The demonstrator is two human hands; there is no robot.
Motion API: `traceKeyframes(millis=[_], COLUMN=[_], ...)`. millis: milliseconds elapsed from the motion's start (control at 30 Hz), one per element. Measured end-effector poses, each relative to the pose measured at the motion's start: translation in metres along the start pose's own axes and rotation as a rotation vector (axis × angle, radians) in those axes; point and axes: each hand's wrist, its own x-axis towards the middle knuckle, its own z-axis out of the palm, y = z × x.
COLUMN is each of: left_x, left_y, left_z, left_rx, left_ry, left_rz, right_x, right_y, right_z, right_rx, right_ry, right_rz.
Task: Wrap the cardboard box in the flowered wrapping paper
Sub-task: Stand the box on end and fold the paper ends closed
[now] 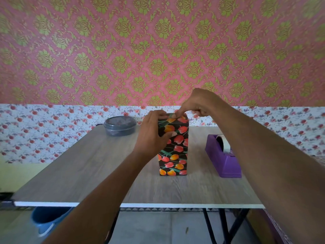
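**Closing the top fold**

Box (174, 155), sheathed in flowered paper (179, 138), stands upright mid-worktop (88, 164). Left hand (153, 132) grips its upper left side, thumb on the near face. Right hand (197, 103) pinches the paper fold at the top edge. Best: steady the box, crease flat and tight, then tape from the purple dispenser (223, 161) at right. Lidded grey tub (120, 125) far left: contents dark, unreadable.

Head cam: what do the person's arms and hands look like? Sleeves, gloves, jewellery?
Both arms are bare. The left forearm and right forearm show no sleeve up to the frame edge. On the left hand and right hand there are no gloves, rings, watch or bracelet in view. The left thumbnail looks short and unpainted.
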Motion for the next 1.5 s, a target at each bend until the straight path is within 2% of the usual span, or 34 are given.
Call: traceKeyframes(millis=[67,100,200,300,433,533,600,700,767,867,967,1067,1200,1267,1333,1400,1500], left_x=[0.001,0.001,0.002,0.004,0.001,-0.004,-0.004,0.005,0.013,0.023,0.028,0.024,0.018,0.019,0.021,0.024,0.029], left_y=[0.0,0.001,0.004,0.008,0.011,0.008,0.006,0.004,0.002,0.0,-0.002,-0.006,-0.005,-0.006,-0.011,-0.014,-0.018], left_z=[-0.002,-0.002,0.001,0.004,0.005,0.002,-0.001,-0.006,-0.009,-0.011,-0.016,-0.02,-0.02,-0.017,-0.013,-0.011,-0.012], left_rx=[0.046,0.072,0.115,0.168,0.224,0.17,0.153,0.087,0.033,0.095,-0.105,-0.257,-0.314,-0.251,-0.216,-0.233,-0.353], left_ry=[-0.013,-0.023,-0.06,-0.079,-0.047,-0.015,-0.009,-0.075,-0.11,-0.005,-0.07,-0.04,-0.184,-0.235,-0.257,-0.243,-0.281], left_rz=[0.02,0.039,0.09,0.145,0.189,0.158,0.117,0.055,0.003,-0.048,-0.188,-0.284,-0.273,-0.195,-0.176,-0.193,-0.244], right_x=[0.0,0.003,0.006,0.008,0.004,-0.003,-0.005,-0.007,-0.01,-0.01,-0.012,-0.016,-0.022,-0.025,-0.025,-0.022,-0.016], right_y=[0.011,0.018,0.045,0.063,0.07,0.072,0.075,0.08,0.083,0.086,0.084,0.09,0.102,0.102,0.101,0.104,0.11], right_z=[0.002,0.006,0.023,0.039,0.047,0.05,0.054,0.064,0.07,0.072,0.079,0.089,0.108,0.118,0.121,0.12,0.116], right_rx=[0.014,0.104,0.509,0.858,0.96,1.071,1.13,0.959,0.9,0.768,0.797,0.826,0.836,0.815,0.761,0.682,0.547], right_ry=[0.022,-0.011,-0.122,-0.148,-0.163,-0.177,-0.121,0.024,0.013,0.097,0.209,0.279,0.207,0.172,0.288,0.494,0.704], right_rz=[0.022,0.049,0.119,0.098,0.069,0.046,-0.016,-0.176,-0.247,-0.326,-0.383,-0.41,-0.557,-0.644,-0.668,-0.629,-0.61])
